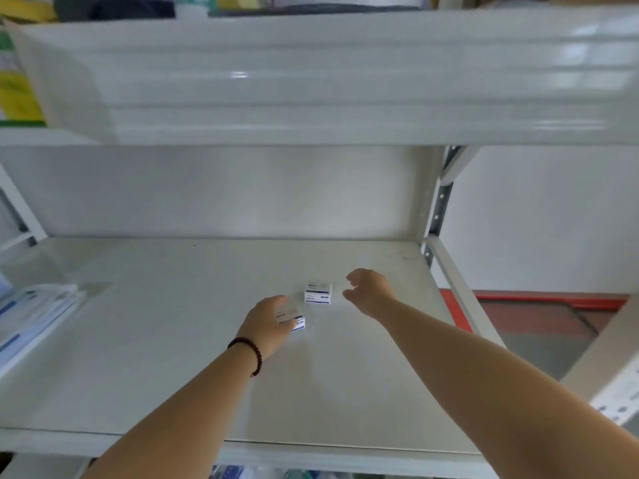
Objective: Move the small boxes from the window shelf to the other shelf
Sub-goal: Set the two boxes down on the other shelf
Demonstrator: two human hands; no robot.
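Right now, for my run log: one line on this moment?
left hand: holding small white box | right hand: open beside second box | grey metal shelf

The left hand covers most of one small box. Print on the second small box is too small to read. The stacked papers are blurred and cut off at the left edge.

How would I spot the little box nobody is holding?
Find the wide white shelf under both arms. Near its middle sit two small white boxes with blue print. The free box stands farther back, beside the open right hand; the other box is under the left hand.
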